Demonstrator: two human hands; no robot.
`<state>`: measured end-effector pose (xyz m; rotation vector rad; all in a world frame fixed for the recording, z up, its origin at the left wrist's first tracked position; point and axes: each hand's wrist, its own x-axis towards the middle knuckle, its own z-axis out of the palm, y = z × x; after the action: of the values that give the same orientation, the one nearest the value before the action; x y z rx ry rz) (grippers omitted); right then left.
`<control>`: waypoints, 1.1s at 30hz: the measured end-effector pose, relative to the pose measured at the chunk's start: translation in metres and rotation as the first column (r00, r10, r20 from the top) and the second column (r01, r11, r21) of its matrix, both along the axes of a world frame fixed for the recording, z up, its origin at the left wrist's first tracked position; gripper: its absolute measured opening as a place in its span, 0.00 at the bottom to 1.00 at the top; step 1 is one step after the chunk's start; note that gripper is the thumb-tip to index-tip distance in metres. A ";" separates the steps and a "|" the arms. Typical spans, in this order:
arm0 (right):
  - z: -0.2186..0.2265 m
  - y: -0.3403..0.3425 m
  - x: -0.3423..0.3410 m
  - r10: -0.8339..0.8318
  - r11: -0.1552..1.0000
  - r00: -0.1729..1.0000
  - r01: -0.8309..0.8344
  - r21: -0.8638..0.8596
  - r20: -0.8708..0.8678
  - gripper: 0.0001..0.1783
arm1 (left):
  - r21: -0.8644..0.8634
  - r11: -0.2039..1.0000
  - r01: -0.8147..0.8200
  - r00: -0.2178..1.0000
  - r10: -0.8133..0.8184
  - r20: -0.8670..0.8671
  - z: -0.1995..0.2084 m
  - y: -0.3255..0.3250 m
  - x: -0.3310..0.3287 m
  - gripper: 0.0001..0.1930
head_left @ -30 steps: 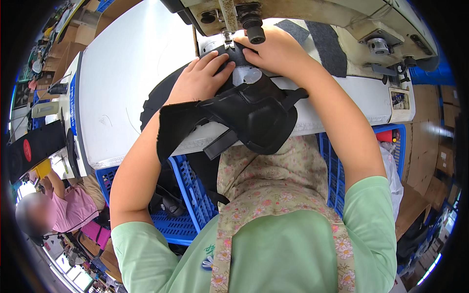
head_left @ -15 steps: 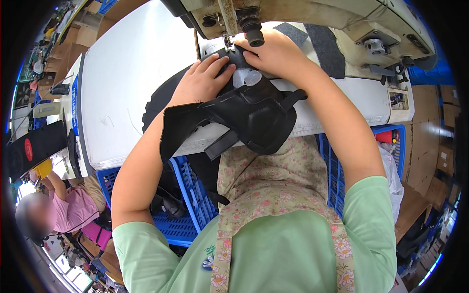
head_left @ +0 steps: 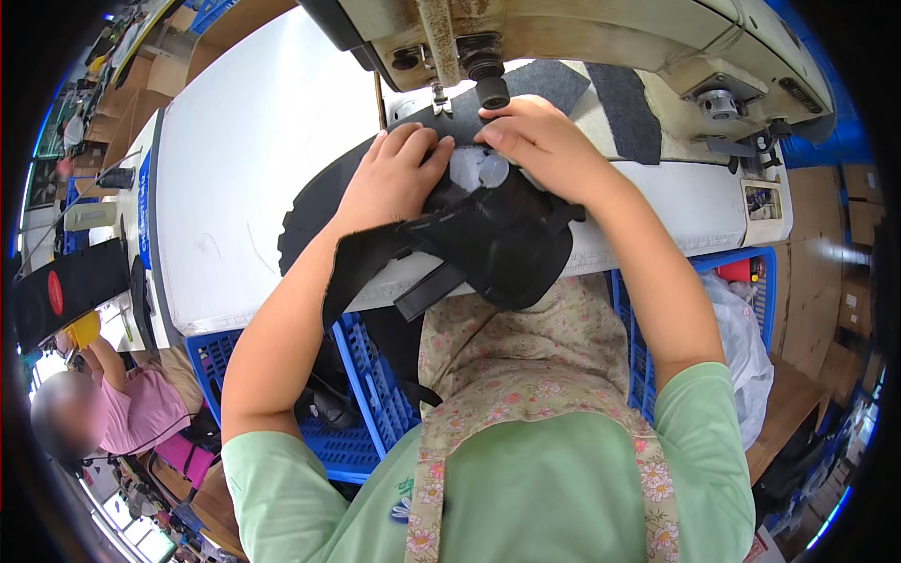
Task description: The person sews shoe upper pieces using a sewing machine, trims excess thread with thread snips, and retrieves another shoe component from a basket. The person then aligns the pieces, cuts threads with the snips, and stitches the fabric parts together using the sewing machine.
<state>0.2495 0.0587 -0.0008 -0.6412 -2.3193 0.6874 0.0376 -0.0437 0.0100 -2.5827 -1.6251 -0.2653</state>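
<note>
A black padded sewn piece [head_left: 511, 249] with flaps and a strap lies across the front of the white sewing table, its near part hanging over the edge. A whitish round patch [head_left: 481, 170] shows on it between my hands. My left hand [head_left: 399, 174] lies on the black material with its fingers stretched out, left of the presser foot [head_left: 440, 101]. Bent at the fingers, my right hand [head_left: 544, 145] grips the piece right of the foot, thumb on top; its other fingertips are partly hidden. The foot stands just beyond the material between my hands.
The sewing machine [head_left: 601, 42] overhangs the far side of the table [head_left: 244, 178]. Dark grey fabric pieces [head_left: 624, 108] lie under its arm. Blue crates [head_left: 371, 385] stand below the table edge, one with a plastic bag [head_left: 737, 347]. Another person [head_left: 141, 403] sits at far left.
Both hands and the black piece have moved slightly toward me, away from the presser foot. My right fingers have drawn back from beside the foot and bent. The patch is more exposed.
</note>
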 end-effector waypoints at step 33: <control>0.004 0.019 -0.016 0.123 0.969 0.988 -0.100 -0.227 0.088 0.19 | -0.490 0.780 -0.391 0.703 0.596 0.389 -0.008 0.045 -0.015 0.17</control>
<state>0.2336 0.0774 0.0028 -0.6615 -2.4067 0.9988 0.0228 0.0015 0.0017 -2.2489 -2.7588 -0.7376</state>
